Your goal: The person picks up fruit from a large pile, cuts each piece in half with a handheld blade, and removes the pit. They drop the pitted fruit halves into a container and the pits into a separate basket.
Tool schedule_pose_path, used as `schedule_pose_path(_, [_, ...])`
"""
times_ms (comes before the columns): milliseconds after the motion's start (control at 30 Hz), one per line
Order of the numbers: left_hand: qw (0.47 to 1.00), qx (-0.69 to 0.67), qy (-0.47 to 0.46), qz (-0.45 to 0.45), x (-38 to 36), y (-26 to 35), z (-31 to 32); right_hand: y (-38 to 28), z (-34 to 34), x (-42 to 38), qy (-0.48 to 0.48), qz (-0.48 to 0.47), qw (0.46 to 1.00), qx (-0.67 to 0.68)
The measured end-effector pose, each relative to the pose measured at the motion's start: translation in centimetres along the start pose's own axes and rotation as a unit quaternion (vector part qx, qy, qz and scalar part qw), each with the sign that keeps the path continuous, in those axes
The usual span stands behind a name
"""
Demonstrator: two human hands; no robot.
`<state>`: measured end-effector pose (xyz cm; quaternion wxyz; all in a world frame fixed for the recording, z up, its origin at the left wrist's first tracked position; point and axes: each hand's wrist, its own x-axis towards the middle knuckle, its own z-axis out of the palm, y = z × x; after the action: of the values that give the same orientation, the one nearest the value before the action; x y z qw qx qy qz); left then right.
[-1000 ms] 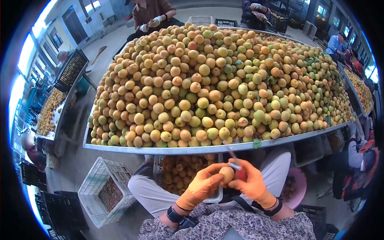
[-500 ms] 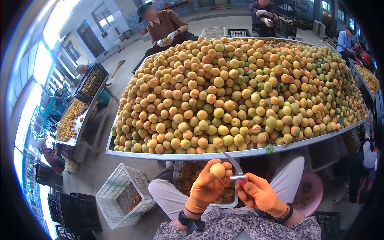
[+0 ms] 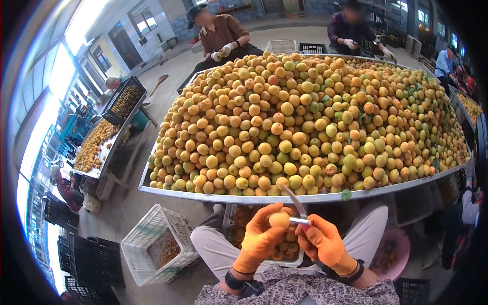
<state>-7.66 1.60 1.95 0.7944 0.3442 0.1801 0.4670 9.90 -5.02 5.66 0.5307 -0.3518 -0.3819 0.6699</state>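
My left hand [image 3: 259, 241], in an orange glove, pinches a yellow apricot [image 3: 279, 219] between thumb and fingers. In my right hand [image 3: 328, 241], also orange-gloved, is a knife [image 3: 297, 202] with a red handle, its curved blade pointing up and left. A short silver piece crosses the knife near the handle, and its end is right at the apricot's side. Both hands are over my lap, just in front of the near rim of a large tray [image 3: 264, 198] heaped with apricots [image 3: 305, 127].
Below my hands, a crate [image 3: 284, 263] between my knees holds cut fruit. A white basket [image 3: 152, 244] stands to the left, a pink basin [image 3: 399, 249] to the right. Across the tray sit a person in brown [image 3: 221, 35] and another in dark clothes [image 3: 351, 33].
The silver piece has come up against the apricot as the hands drew together. The view has shifted slightly. Across the tray, the person in dark clothes has leaned in and reached toward the fruit.
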Motion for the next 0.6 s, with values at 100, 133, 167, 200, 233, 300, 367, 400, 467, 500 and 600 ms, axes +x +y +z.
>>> schedule_pose_path(100, [0.968,0.233,0.056,0.077,0.0,1.1,0.5,-0.8,-0.7,0.6,0.019,0.028,0.999,0.025])
schedule_pose_path(133, [0.960,0.272,0.054,0.047,0.0,1.5,0.2,-0.9,-0.9,0.7,0.015,0.030,0.999,0.018])
schedule_pose_path(167, [0.949,0.311,0.054,0.017,0.0,1.8,0.1,-0.8,-1.0,0.7,0.008,0.043,0.998,0.042])
schedule_pose_path(200, [0.950,0.307,0.059,0.024,0.0,1.9,0.1,-0.7,-1.2,0.8,0.001,0.055,0.996,0.066])
schedule_pose_path(233, [0.943,0.326,0.026,0.060,0.1,2.0,0.2,-0.3,-1.4,0.7,-0.015,0.053,0.995,0.084])
schedule_pose_path(300, [0.935,0.342,-0.002,0.097,0.0,2.3,0.4,-0.4,-1.2,0.6,-0.017,0.059,0.996,0.071])
schedule_pose_path(367, [0.932,0.356,-0.016,0.068,-0.3,2.7,1.2,-0.5,-0.9,0.4,-0.015,0.065,0.996,0.062])
schedule_pose_path(400, [0.932,0.355,-0.013,0.068,-0.4,2.9,1.5,-0.7,-0.7,0.3,-0.016,0.064,0.997,0.041])
schedule_pose_path(467, [0.919,0.385,-0.019,0.079,-0.4,3.1,2.0,-0.8,-0.6,0.3,-0.016,0.065,0.998,0.021])
schedule_pose_path(500, [0.920,0.385,-0.020,0.077,-0.5,3.2,2.1,-0.8,-0.6,0.2,-0.015,0.070,0.997,-0.002])
schedule_pose_path(600, [0.920,0.389,-0.037,0.039,-0.8,3.5,1.9,-0.6,-0.5,0.1,-0.007,0.064,0.997,-0.041])
